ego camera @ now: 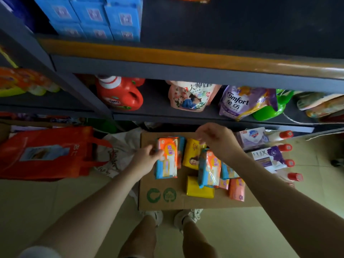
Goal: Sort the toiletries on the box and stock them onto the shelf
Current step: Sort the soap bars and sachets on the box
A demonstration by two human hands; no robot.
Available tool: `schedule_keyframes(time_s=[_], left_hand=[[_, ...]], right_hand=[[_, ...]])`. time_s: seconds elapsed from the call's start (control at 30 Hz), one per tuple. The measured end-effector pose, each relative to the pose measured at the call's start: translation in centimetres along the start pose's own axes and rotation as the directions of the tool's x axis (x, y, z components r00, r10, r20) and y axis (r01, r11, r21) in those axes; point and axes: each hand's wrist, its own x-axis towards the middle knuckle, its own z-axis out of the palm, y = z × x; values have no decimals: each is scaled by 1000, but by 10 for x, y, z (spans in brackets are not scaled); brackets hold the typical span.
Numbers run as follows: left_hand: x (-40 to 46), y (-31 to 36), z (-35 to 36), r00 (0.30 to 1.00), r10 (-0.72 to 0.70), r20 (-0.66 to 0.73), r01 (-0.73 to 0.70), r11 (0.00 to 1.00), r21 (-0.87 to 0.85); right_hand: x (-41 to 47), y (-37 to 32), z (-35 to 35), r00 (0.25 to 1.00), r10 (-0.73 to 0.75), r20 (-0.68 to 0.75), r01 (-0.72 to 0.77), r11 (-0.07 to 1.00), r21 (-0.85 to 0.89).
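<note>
A cardboard box (197, 202) stands on the floor below the shelf (167, 71), with several soap packs on it. My left hand (147, 157) grips an orange-and-blue pack (167, 159) by its left side, just above the box. My right hand (216, 138) hovers over the box's far edge, its curled fingers pinching the top of a second orange-and-blue pack (209, 169), which hangs tilted above the pile. Yellow soap bars (193, 153) (200, 188) and a small orange pack (237, 189) lie on the box.
On the lower shelf stand a red detergent jug (119, 95), a pink pouch (191, 95), a purple Comfort pouch (242, 101) and a green jug (270, 108). Blue boxes (93, 15) fill the upper shelf's left. A Lux box (268, 159) and red-capped bottles (295, 176) sit right; a red bag (46, 151) left.
</note>
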Motion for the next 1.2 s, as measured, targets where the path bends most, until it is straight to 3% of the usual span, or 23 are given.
schedule_keyframes(time_s=[0.2,0.4,0.47,0.6,0.67,0.7,0.73,0.8,0.87,0.93,0.97,1.0,1.07,1.13,1.2], left_hand=[[31,-11,40,992,-81,-92,86,995,52],[41,-8,51,987,16,-158,31,957,288],[38,-7,51,992,11,-124,29,948,318],[14,12,39,1000,-5,-23,6,999,40],[-3,30,19,987,97,-129,-94,995,27],[-12,42,7,945,215,-245,-199,976,87],[-21,56,-7,857,363,-365,-322,931,170],[-38,90,-36,617,604,-504,-487,797,358],[-53,124,-67,355,773,-525,-520,630,577],[-58,151,-100,161,862,-481,-463,497,734],[-54,160,-115,124,882,-455,-421,462,781],[-50,167,-127,129,895,-426,-374,442,815],[-36,173,-142,221,917,-332,-302,388,871],[-23,174,-145,313,924,-219,-275,308,911],[-15,173,-147,329,928,-175,-263,268,927]], right_hand=[[13,29,0,996,-88,-10,89,995,43],[20,26,-7,992,-129,19,123,977,174],[20,20,-8,989,-143,40,133,973,191],[13,-4,-19,982,-182,55,166,961,219],[8,-25,-32,972,-235,28,224,951,215],[6,-37,-40,963,-270,4,263,941,213],[4,-49,-48,955,-296,-27,294,929,226],[4,-73,-65,943,-316,-108,334,902,275],[9,-96,-77,915,-341,-217,391,880,267],[20,-117,-85,860,-379,-341,460,867,194],[28,-126,-87,831,-393,-393,475,870,134],[38,-134,-89,803,-414,-428,479,876,53],[63,-149,-91,759,-478,-443,463,874,-148],[91,-159,-93,765,-512,-391,417,856,-306],[114,-167,-95,798,-506,-326,348,829,-437]])
